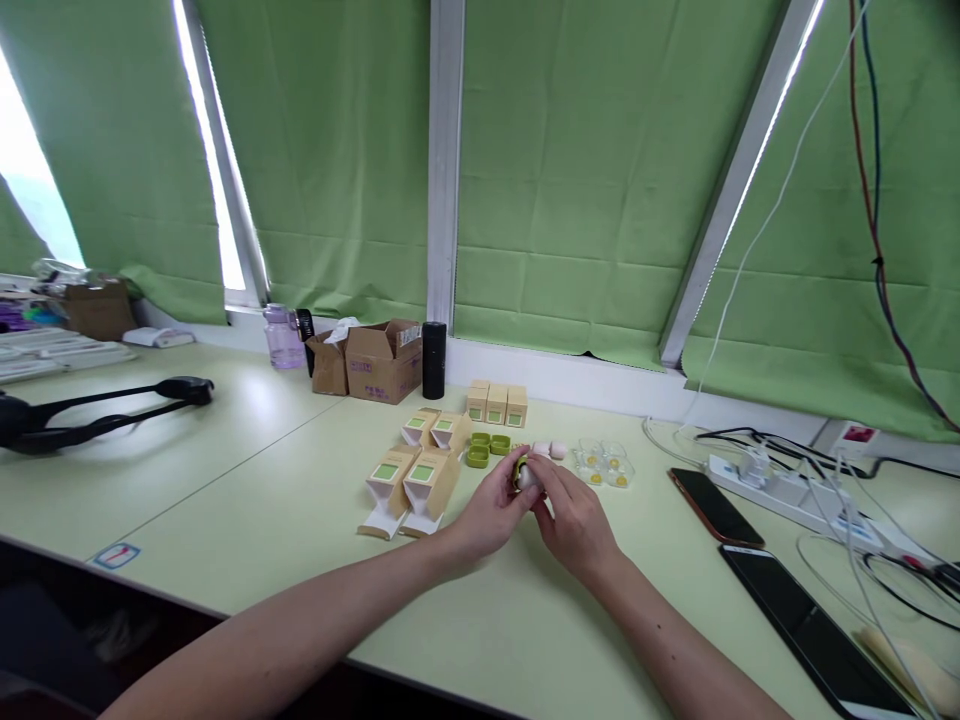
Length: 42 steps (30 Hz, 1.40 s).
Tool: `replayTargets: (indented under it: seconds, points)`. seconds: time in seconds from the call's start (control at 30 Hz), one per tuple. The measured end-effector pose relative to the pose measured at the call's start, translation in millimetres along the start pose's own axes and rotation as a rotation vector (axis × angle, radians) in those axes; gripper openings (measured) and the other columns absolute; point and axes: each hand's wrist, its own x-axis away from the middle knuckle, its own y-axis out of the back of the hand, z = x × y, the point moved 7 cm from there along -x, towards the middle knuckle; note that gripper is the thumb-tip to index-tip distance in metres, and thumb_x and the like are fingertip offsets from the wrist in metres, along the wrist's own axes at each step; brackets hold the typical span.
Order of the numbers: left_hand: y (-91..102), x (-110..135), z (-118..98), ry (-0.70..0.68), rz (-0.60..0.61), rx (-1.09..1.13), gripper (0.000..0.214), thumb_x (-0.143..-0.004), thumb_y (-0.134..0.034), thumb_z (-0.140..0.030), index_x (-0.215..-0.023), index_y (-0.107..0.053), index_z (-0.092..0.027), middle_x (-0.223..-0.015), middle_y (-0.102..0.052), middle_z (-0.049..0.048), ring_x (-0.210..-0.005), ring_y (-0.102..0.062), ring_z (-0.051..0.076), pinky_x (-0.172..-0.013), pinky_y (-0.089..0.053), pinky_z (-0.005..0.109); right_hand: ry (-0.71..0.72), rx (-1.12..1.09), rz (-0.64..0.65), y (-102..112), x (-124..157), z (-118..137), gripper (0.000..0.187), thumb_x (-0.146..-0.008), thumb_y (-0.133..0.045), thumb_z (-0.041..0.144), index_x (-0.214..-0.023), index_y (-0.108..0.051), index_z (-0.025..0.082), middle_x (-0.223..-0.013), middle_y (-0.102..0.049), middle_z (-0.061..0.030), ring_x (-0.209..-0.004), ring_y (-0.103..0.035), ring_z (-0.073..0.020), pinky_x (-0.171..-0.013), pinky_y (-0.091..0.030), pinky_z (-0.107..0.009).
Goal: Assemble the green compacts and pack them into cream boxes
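Observation:
In front of me, my left hand (489, 512) and my right hand (579, 518) meet around a small green-and-white piece (523, 474). Fingers of both hands are closed on it and hide much of its shape. Just beyond my left hand stand several small olive-green square cups (478, 456). Pale pink rounded pieces (553, 450) lie behind my fingers, partly covered. To the right of them is a group of clear plastic pieces with yellow centres (604, 464). Left of my hands, several tan cartons with green labels (424, 472) stand with white flaps open.
Three closed tan cartons (496, 403) stand farther back. Behind are a cardboard box (382, 362), a black cylinder (433, 360) and a purple bottle (283, 338). On the right lie two phones (716, 506), a power strip (787, 496) and loose cables. A black-framed object (105, 415) lies left.

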Motion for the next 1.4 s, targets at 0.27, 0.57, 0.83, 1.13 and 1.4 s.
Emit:
replayTargets:
  seconds: [0.27, 0.57, 0.83, 1.13, 1.4]
  points:
    - [2.9, -2, -3, -0.038, -0.042, -0.024, 0.061, -0.088, -0.073, -0.052, -0.139, -0.058, -0.020, -0.144, -0.061, 0.0156, -0.134, -0.056, 0.031, -0.115, -0.045, 0.046, 0.004, 0.044, -0.039, -2, 0, 3, 0.041, -0.099, -0.052, 0.011, -0.140, -0.055, 0.017, -0.127, -0.072, -0.0164, -0.112, -0.073, -0.0272, -0.089, -0.065, -0.043]
    - [1.8, -2, -10, -0.084, -0.049, -0.072, 0.046, -0.090, -0.072, -0.050, -0.122, -0.066, -0.018, -0.128, -0.069, 0.0131, -0.114, -0.064, 0.026, -0.102, -0.051, 0.038, -0.011, 0.048, -0.016, -5, 0, 3, 0.039, -0.101, -0.049, 0.014, -0.140, -0.055, 0.017, -0.128, -0.072, -0.0175, -0.111, -0.074, -0.0267, -0.088, -0.065, -0.042]
    - [2.2, -2, -10, -0.081, -0.056, -0.084, 0.045, -0.090, -0.072, -0.050, -0.122, -0.067, -0.018, -0.122, -0.070, 0.0120, -0.111, -0.064, 0.026, -0.100, -0.051, 0.038, -0.003, 0.058, -0.016, -4, -2, 4, 0.036, -0.101, -0.049, 0.014, -0.137, -0.056, 0.017, -0.124, -0.073, -0.0172, -0.110, -0.074, -0.0264, -0.085, -0.065, -0.041]
    - [3.8, -3, -5, -0.090, -0.052, -0.104, 0.040, -0.093, -0.069, -0.047, -0.121, -0.066, -0.019, -0.123, -0.069, 0.0119, -0.109, -0.064, 0.024, -0.099, -0.051, 0.037, 0.001, 0.068, -0.015, -5, -1, 2, 0.035, -0.101, -0.051, 0.014, -0.135, -0.056, 0.016, -0.124, -0.074, -0.0169, -0.108, -0.074, -0.0260, -0.084, -0.065, -0.040]
    - [5.5, -4, -3, -0.068, -0.065, -0.070, 0.051, -0.089, -0.073, -0.049, -0.128, -0.063, -0.018, -0.120, -0.070, 0.0128, -0.110, -0.065, 0.026, -0.097, -0.054, 0.038, -0.101, -0.078, 0.045, -7, 1, -5, 0.046, -0.099, -0.053, 0.016, -0.145, -0.048, 0.020, -0.131, -0.069, -0.0150, -0.115, -0.070, -0.0270, -0.091, -0.063, -0.043]
